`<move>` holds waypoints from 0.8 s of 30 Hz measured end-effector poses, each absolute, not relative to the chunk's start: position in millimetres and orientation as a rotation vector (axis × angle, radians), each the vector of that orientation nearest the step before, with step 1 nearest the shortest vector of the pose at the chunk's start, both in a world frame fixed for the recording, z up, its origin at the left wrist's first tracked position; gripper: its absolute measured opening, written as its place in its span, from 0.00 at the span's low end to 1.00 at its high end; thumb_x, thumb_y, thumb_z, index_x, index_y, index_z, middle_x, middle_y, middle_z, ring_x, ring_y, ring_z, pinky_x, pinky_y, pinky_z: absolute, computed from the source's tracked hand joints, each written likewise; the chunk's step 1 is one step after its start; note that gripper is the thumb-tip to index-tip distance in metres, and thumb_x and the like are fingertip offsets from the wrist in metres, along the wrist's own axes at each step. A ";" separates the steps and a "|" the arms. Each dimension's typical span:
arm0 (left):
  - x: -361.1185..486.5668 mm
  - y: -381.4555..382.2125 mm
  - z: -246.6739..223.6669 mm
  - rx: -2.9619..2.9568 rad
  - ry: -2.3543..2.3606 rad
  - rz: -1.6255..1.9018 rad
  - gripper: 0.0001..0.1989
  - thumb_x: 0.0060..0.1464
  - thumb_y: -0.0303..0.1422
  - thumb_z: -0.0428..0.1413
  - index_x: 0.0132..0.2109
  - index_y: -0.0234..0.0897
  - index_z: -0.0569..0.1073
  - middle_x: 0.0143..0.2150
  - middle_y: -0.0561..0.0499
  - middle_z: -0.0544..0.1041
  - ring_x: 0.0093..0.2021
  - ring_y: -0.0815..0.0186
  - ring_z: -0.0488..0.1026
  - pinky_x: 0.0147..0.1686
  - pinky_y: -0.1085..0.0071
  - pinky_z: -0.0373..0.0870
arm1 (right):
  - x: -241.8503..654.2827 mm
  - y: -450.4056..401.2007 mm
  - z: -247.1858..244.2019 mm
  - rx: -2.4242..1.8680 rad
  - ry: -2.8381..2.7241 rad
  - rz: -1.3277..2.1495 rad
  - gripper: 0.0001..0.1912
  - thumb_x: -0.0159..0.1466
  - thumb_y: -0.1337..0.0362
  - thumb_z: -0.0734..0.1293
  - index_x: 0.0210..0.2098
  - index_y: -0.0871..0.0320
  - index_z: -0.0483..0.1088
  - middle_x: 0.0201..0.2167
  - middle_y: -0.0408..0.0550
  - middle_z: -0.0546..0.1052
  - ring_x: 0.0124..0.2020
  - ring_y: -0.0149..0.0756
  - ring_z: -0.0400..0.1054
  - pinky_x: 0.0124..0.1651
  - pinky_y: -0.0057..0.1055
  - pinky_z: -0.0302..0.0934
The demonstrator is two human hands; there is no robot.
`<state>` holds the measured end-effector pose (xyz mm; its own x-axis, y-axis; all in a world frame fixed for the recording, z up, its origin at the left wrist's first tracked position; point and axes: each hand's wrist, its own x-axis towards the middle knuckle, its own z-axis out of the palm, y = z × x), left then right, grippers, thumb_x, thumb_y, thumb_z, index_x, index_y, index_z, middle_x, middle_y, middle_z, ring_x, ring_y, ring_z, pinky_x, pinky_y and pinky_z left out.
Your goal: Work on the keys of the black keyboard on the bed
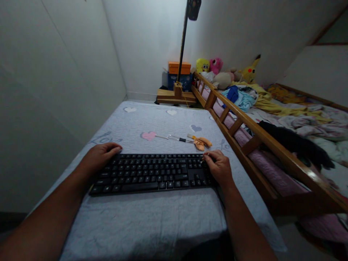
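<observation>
A black keyboard (152, 172) lies on the table's pale, heart-patterned cloth (152, 217). At its left end is my left hand (99, 157), fingers together along the upper left corner and the edge. My right hand (219, 166) is over the keyboard's right end, thumb and index finger pinched around a small thin thing too tiny to name. Behind the keyboard lie a thin metal tool with a black sleeve (182, 139), a brush with pale bristles (191, 136) and a crumpled orange cloth-like item (200, 143).
A wooden bed rail (244, 121) runs along the right side, with bedding (261, 101) and plush toys (248, 73) beyond. Behind the table stand a wooden lamp base (176, 95) with a dark pole and an orange box (179, 67). A wall (54, 90) borders the left.
</observation>
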<state>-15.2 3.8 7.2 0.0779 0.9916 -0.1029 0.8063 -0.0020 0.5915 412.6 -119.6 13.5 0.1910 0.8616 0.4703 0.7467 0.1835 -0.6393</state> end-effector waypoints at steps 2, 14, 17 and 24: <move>-14.4 3.0 7.3 1.846 1.776 0.491 0.24 0.49 0.51 0.50 0.42 0.39 0.78 0.41 0.50 0.83 0.43 0.56 0.77 0.46 0.66 0.68 | 412.1 -119.9 14.2 -1.585 -1.584 0.167 0.09 0.62 0.62 0.65 0.31 0.54 0.78 0.31 0.48 0.78 0.37 0.42 0.72 0.46 0.39 0.64; -11.0 0.9 12.6 1.836 1.768 0.497 0.24 0.49 0.51 0.51 0.41 0.38 0.78 0.41 0.48 0.83 0.44 0.55 0.77 0.46 0.66 0.68 | 413.8 -117.8 11.1 -1.615 -1.567 0.145 0.09 0.63 0.61 0.66 0.35 0.53 0.79 0.33 0.49 0.79 0.38 0.42 0.72 0.46 0.40 0.65; -11.5 1.5 11.8 1.840 1.775 0.495 0.24 0.49 0.51 0.51 0.41 0.38 0.78 0.42 0.48 0.83 0.45 0.55 0.76 0.47 0.66 0.67 | 411.7 -117.2 10.5 -1.608 -1.580 0.150 0.09 0.63 0.61 0.66 0.36 0.53 0.80 0.33 0.49 0.78 0.38 0.42 0.72 0.45 0.40 0.65; -10.5 1.3 13.1 1.839 1.773 0.479 0.24 0.50 0.50 0.51 0.42 0.37 0.78 0.43 0.48 0.82 0.45 0.55 0.76 0.46 0.67 0.67 | 407.1 -115.5 9.5 -1.563 -1.614 0.186 0.09 0.64 0.61 0.66 0.37 0.53 0.80 0.33 0.49 0.78 0.38 0.42 0.72 0.45 0.39 0.65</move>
